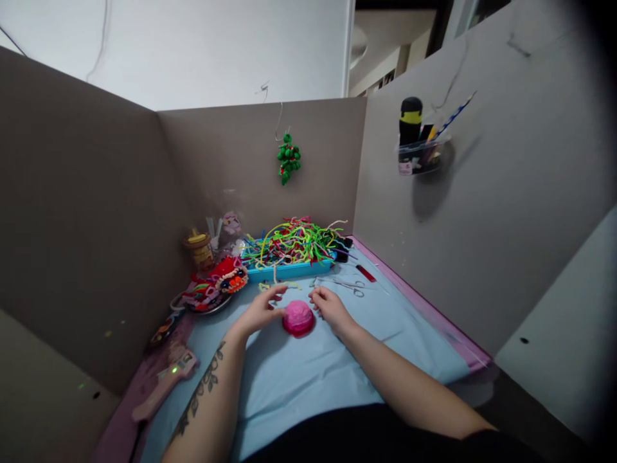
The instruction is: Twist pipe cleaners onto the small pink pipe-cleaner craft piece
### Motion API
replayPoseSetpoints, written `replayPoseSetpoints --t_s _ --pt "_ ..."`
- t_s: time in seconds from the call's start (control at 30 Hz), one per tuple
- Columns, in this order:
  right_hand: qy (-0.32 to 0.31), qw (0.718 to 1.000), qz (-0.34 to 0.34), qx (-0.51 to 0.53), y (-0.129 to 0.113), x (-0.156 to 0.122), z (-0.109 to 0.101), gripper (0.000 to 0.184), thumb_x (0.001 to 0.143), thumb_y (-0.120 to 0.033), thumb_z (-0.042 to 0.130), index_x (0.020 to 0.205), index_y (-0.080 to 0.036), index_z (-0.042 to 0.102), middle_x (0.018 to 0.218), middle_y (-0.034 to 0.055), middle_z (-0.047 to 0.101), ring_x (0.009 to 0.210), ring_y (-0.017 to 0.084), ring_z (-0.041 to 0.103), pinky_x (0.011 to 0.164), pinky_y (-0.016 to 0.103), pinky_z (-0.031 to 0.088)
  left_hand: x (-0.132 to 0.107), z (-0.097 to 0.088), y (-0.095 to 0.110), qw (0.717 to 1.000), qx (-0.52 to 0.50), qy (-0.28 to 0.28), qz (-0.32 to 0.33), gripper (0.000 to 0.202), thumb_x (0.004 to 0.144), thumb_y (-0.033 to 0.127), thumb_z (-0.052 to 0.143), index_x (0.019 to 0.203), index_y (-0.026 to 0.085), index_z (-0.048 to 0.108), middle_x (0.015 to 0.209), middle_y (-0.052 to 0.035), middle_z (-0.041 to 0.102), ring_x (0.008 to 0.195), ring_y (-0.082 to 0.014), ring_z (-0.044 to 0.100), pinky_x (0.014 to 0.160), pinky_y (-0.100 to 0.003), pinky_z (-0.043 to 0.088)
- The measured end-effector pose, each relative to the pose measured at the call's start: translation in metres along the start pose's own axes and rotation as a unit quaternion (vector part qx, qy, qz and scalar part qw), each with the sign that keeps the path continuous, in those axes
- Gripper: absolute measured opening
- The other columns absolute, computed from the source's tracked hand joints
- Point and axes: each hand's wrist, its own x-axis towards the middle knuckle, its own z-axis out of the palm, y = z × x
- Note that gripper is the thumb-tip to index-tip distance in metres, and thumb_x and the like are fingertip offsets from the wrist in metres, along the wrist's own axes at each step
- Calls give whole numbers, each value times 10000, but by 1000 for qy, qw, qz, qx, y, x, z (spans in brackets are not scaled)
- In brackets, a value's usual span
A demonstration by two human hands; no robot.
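A pink dome-shaped piece made of coiled pipe cleaner [297, 317] lies on the light blue cloth [308, 379]. My left hand [260, 310] rests at its left side, fingers curled and touching it near the top. My right hand [328, 305] sits just to its right, fingers bent in a loose pinch near the dome's rim; whether anything is between them is too small to make out.
A blue tray [289, 267] heaped with coloured pipe cleaners stands behind. Scissors [354, 286] and a red stick [366, 273] lie at right. Finished craft pieces on a plate [212, 289], a jar [198, 247] and a pink glue gun [166, 379] sit at left. Cardboard walls enclose the desk.
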Motion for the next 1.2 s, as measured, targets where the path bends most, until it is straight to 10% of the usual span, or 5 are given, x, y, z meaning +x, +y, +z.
replayPoseSetpoints --t_s 0.3,0.53,0.77,0.97,1.2 --pt "-21 994 -81 -66 8 2 -1 134 702 -270 496 751 -172 574 648 -14 559 600 129 513 590 250 422 6 21 -5 995 44 -56 66 463 716 322 659 1160 216 579 1211 -86 567 1099 -234 518 904 -350 426" --pt "-88 981 -109 -135 8 -2 2 344 670 -131 430 949 -185 624 978 36 649 871 170 573 853 327 417 4 17 -12 995 62 -30 70 819 581 278 760 1322 225 412 1360 -120 403 1191 -281 429 963 -404 390" --pt "-60 991 -67 -98 6 0 -2 285 698 -176 385 895 -194 591 568 -40 545 508 131 478 544 249 412 3 -3 -12 995 55 75 43 579 675 72 537 1236 213 492 1251 -90 484 1043 -202 536 866 -343 464" --pt "-59 984 -133 -98 9 0 2 272 663 -136 459 872 -195 623 912 18 639 899 181 561 861 323 413 4 4 -14 997 69 42 15 543 658 175 644 1189 187 529 1188 -105 550 981 -221 565 826 -360 485" --pt "-41 982 -132 -126 8 -2 2 238 711 -163 432 874 -192 603 741 -1 587 733 165 550 758 319 445 7 6 -16 999 30 21 -1 549 679 63 555 1217 165 507 1228 -135 546 967 -213 590 817 -361 488"
